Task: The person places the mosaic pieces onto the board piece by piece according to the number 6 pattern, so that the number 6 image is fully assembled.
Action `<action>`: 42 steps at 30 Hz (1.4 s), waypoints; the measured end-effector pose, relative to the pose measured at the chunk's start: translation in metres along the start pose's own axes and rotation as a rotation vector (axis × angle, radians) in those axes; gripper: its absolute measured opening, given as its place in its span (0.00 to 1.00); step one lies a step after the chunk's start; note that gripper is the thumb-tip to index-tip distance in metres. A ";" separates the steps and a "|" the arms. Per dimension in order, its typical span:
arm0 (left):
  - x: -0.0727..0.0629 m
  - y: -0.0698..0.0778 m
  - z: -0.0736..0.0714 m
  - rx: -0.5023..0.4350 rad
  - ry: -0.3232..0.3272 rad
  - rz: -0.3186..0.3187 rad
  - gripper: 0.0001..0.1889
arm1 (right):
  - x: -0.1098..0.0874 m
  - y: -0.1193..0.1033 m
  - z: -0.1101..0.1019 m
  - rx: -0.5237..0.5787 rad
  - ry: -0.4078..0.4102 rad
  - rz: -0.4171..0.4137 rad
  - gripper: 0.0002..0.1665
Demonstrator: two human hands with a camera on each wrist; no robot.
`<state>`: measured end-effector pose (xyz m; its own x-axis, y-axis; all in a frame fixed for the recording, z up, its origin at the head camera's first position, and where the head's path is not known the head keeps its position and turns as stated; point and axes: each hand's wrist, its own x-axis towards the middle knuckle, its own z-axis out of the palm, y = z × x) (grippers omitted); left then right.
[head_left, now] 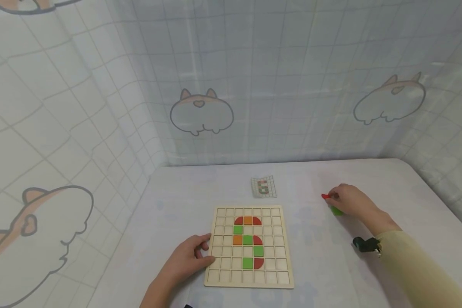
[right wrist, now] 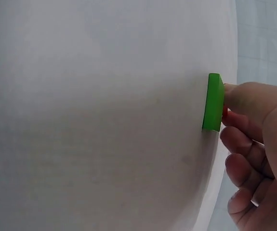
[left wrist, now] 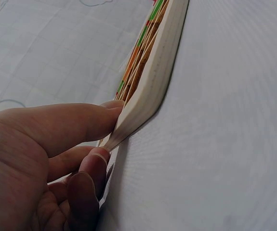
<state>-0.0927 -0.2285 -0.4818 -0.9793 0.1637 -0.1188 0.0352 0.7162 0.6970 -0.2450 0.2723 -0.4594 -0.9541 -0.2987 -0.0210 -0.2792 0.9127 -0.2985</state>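
A wooden grid board lies on the table, with red quarter-round, orange square and green square tiles forming a figure in its cells. My left hand holds the board's left edge, thumb and index finger spaced along it; its other fingers curl beside the edge in the left wrist view. To the right, my right hand pinches a small red tile, which pokes out past the fingertips. Just below those fingers is a green square tile. In the right wrist view, the green tile partly hides the red one.
Behind the board lies a small gridded card printed with a coloured figure. A dark device is strapped at the right wrist. White curtains with a grid and animal drawings surround the pale-covered table.
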 end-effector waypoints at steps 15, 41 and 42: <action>-0.002 0.004 -0.001 0.030 -0.023 0.012 0.38 | -0.008 -0.019 -0.001 0.068 0.024 0.048 0.20; 0.000 0.004 -0.002 0.050 -0.006 0.014 0.38 | -0.038 -0.123 0.021 0.084 0.158 -0.183 0.13; 0.000 0.004 -0.002 0.057 -0.005 0.016 0.38 | -0.039 -0.127 0.022 0.085 0.155 -0.189 0.12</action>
<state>-0.0929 -0.2271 -0.4779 -0.9776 0.1789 -0.1111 0.0626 0.7506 0.6578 -0.1700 0.1618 -0.4421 -0.8930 -0.4093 0.1874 -0.4501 0.8161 -0.3624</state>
